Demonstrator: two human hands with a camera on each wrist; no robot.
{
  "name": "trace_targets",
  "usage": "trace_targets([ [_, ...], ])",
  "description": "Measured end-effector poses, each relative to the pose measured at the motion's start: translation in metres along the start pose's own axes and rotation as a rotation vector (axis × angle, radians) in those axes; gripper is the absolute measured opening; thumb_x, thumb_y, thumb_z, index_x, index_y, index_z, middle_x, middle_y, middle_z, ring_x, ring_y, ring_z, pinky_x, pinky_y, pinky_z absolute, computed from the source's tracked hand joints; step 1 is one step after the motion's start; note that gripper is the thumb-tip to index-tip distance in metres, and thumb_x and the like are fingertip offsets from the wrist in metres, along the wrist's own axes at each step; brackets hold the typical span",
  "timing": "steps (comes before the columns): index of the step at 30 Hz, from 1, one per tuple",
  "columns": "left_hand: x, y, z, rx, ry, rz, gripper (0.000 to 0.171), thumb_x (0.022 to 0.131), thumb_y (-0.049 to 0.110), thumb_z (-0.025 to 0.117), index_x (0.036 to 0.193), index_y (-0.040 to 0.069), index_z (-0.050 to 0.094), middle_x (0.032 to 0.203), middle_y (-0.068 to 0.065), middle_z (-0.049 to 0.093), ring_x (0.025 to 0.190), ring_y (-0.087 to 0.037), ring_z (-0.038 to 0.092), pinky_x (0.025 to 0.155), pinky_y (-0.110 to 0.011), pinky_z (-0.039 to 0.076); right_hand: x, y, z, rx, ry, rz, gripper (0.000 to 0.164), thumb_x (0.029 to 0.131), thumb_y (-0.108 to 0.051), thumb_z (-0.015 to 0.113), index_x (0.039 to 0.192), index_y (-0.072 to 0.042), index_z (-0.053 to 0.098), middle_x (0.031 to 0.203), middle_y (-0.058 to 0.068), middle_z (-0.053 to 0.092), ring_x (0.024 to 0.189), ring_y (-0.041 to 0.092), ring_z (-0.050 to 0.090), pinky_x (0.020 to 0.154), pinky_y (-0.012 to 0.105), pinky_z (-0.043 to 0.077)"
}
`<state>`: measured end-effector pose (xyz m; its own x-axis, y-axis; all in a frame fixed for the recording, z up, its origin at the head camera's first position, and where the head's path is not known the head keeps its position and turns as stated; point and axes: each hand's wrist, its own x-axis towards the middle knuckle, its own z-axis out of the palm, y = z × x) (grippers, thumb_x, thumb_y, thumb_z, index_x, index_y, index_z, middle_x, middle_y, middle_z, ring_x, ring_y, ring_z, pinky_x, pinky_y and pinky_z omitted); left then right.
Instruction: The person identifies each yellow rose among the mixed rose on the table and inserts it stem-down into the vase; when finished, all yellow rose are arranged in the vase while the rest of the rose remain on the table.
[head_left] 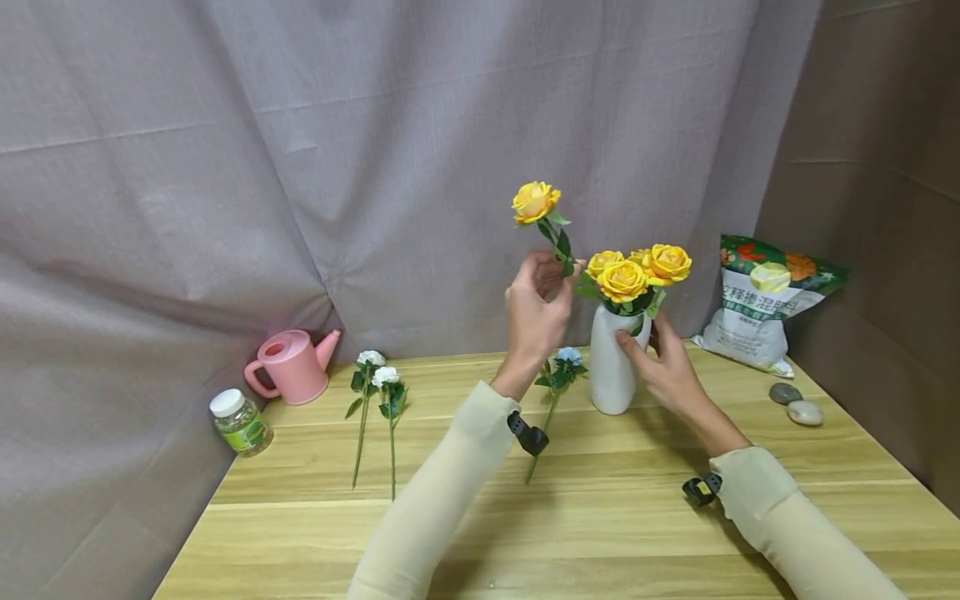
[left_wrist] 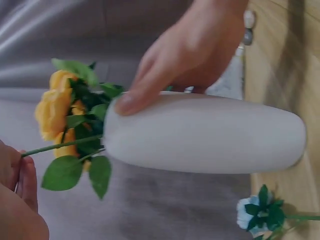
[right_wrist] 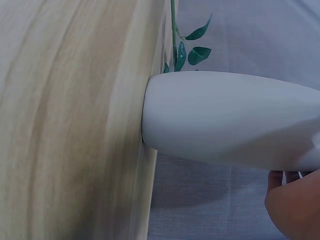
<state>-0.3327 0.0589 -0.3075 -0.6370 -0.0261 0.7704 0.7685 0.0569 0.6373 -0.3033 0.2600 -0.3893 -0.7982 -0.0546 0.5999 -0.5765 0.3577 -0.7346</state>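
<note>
A white vase stands upright on the table, several yellow roses in its mouth. My right hand grips the vase near its top, thumb on the front; the other fingers are partly hidden behind it. Left of the vase mouth, my left hand pinches the green stem of one more yellow rose, its bloom raised above the others. In the left wrist view that stem reaches to the vase's mouth; whether its tip is inside cannot be seen. A blue flower lies behind my left wrist.
Two white flowers lie left of my left arm. Farther left are a pink watering can and a lidded jar. A printed bag and two stones sit at the right. A grey curtain hangs behind the table.
</note>
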Motion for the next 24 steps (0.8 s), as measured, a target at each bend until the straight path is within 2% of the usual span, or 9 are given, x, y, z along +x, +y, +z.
trace_targets([
  [4, -0.01, -0.006, 0.007, 0.081, -0.06, -0.047, 0.034, 0.097, 0.023, 0.068, 0.126, 0.014, 0.053, 0.115, -0.005, 0.073, 0.108, -0.007, 0.07, 0.087, -0.018, 0.058, 0.0, -0.001, 0.0, -0.009, 0.0, 0.0, 0.068, 0.1, -0.015, 0.061, 0.158, -0.026, 0.027, 0.155, 0.013, 0.042, 0.128, -0.001, 0.048, 0.099, 0.011, 0.043],
  [8, -0.018, -0.012, 0.014, 0.147, -0.094, -0.088, 0.028, 0.098, 0.025, 0.066, 0.123, 0.013, 0.058, 0.112, -0.004, 0.074, 0.104, -0.007, 0.071, 0.085, -0.015, 0.057, 0.0, -0.001, 0.001, -0.013, -0.002, 0.009, 0.068, 0.101, -0.016, 0.061, 0.158, -0.028, 0.026, 0.155, 0.013, 0.041, 0.129, 0.0, 0.047, 0.099, 0.011, 0.043],
  [13, -0.021, -0.016, 0.018, 0.161, -0.091, -0.114, 0.025, 0.099, 0.032, 0.064, 0.119, 0.016, 0.061, 0.102, -0.001, 0.076, 0.096, -0.004, 0.072, 0.084, -0.017, 0.058, -0.001, -0.001, 0.002, -0.011, 0.0, 0.006, 0.067, 0.1, -0.014, 0.061, 0.157, -0.026, 0.028, 0.153, 0.013, 0.043, 0.128, -0.001, 0.048, 0.1, 0.014, 0.044],
  [17, -0.017, -0.016, 0.016, 0.161, -0.063, -0.095, 0.025, 0.099, 0.037, 0.063, 0.115, 0.019, 0.06, 0.099, 0.002, 0.075, 0.093, -0.002, 0.071, 0.085, -0.019, 0.058, -0.001, 0.0, 0.003, -0.012, 0.003, -0.004, 0.066, 0.1, -0.014, 0.061, 0.157, -0.025, 0.03, 0.151, 0.013, 0.045, 0.126, -0.003, 0.049, 0.099, 0.014, 0.045],
  [20, -0.015, -0.015, 0.013, 0.199, -0.051, -0.082, 0.021, 0.099, 0.039, 0.064, 0.106, 0.019, 0.063, 0.093, 0.004, 0.074, 0.084, 0.0, 0.069, 0.079, -0.016, 0.057, 0.0, 0.001, 0.003, 0.002, 0.007, -0.013, 0.066, 0.1, -0.012, 0.062, 0.157, -0.024, 0.031, 0.151, 0.014, 0.045, 0.126, -0.002, 0.049, 0.099, 0.013, 0.045],
  [24, -0.014, -0.014, 0.014, 0.296, -0.085, -0.1, 0.02, 0.097, 0.038, 0.067, 0.088, 0.02, 0.066, 0.077, 0.006, 0.068, 0.067, -0.001, 0.059, 0.063, -0.015, 0.049, -0.001, 0.002, 0.002, 0.014, 0.017, -0.005, 0.065, 0.1, -0.012, 0.062, 0.156, -0.025, 0.032, 0.151, 0.013, 0.046, 0.126, 0.0, 0.05, 0.099, 0.013, 0.044],
])
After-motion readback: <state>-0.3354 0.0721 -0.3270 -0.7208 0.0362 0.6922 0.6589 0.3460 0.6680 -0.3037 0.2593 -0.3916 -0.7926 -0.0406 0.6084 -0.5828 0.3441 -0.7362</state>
